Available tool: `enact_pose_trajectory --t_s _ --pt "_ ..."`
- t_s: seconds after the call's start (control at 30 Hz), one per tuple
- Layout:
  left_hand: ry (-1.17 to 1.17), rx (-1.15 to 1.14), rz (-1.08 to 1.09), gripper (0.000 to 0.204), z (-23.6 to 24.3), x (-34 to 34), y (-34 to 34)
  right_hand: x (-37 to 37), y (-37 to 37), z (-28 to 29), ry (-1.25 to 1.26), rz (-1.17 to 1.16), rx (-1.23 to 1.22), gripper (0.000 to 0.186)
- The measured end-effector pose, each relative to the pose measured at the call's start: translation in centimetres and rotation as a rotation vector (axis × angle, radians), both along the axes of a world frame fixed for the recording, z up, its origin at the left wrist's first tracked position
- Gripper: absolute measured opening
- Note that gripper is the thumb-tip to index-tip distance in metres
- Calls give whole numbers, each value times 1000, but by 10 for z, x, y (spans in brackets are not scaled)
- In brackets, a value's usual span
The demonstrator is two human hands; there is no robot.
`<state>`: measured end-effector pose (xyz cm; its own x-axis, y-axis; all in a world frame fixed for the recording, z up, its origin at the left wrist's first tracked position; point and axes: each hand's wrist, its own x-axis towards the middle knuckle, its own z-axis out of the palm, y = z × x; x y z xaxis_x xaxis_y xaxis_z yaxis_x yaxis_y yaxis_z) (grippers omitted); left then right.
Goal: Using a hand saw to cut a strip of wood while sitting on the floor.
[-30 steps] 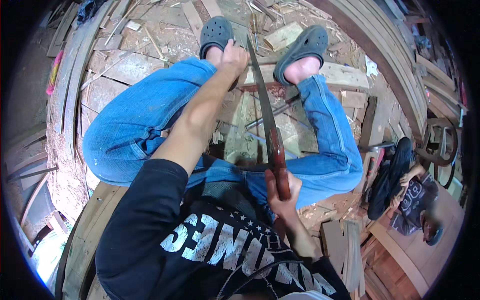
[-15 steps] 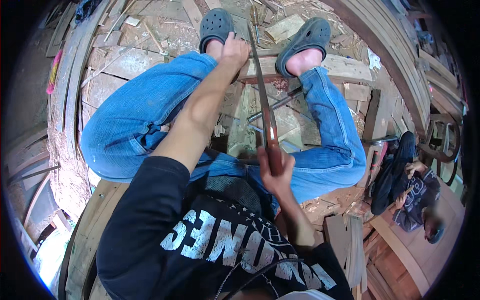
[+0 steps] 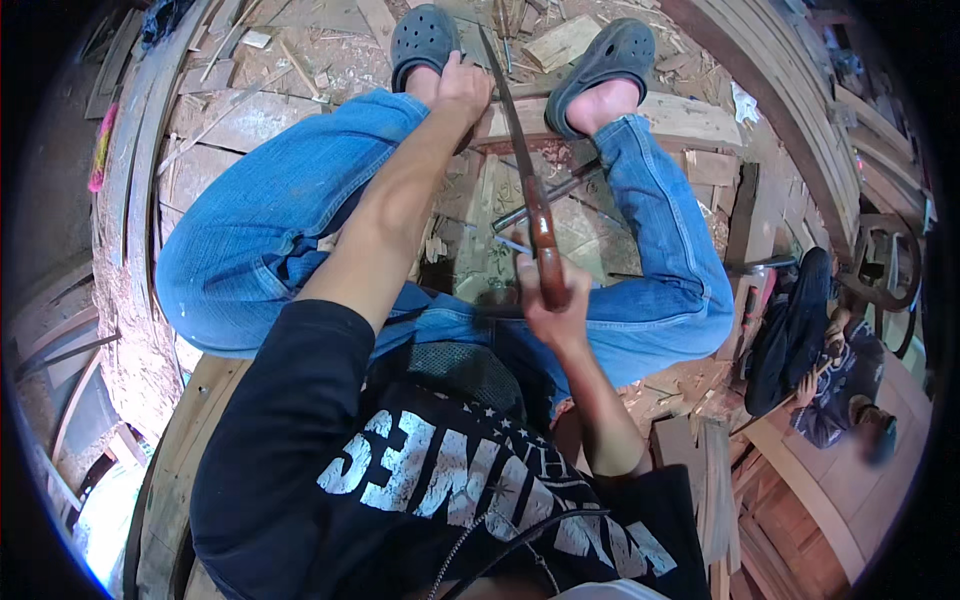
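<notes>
Right hand: fingers wrapped around the handle end of the saw, near centre, right of the midline. I note the thumb lying along the near left side of the handle, which I take as a hold for keeping the blade in line. The blade points far and slightly left, its middle crossing between the two feet.

Left hand: far centre, set down beside the left shoe, at the left end of the pale board. Its fingertips are partly hidden, so I cannot tell whether it grips; my reading is that it steadies that end.

The board lies crosswise under the blade. I cannot tell from here whether the teeth touch it. The right shoe stands at the board, heel toward it, probably serving as a brace.

Outward: a dark metal bar lies slantwise, nearer than the board. A pale wood block sits between the shoes, farther off. At the right edge, a co-worker sits well apart.
</notes>
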<state>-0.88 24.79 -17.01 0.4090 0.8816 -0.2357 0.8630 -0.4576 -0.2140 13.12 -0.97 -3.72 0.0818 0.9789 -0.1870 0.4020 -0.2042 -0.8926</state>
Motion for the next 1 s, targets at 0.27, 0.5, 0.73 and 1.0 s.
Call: enact_pose_trajectory --t_s 0.27,0.5,0.73,1.0 --pt "-36 7 13 28 -3 -12 9 0 2 18 -17 -24 -17 26" --pt "49 -11 38 27 4 -23 9 -6 -11 22 -9 13 67 24" --pt "-66 62 9 21 -19 -28 15 -13 -16 43 -103 63 66 26" --pt "-3 80 4 26 -4 -19 5 -11 0 30 -125 127 6 20"
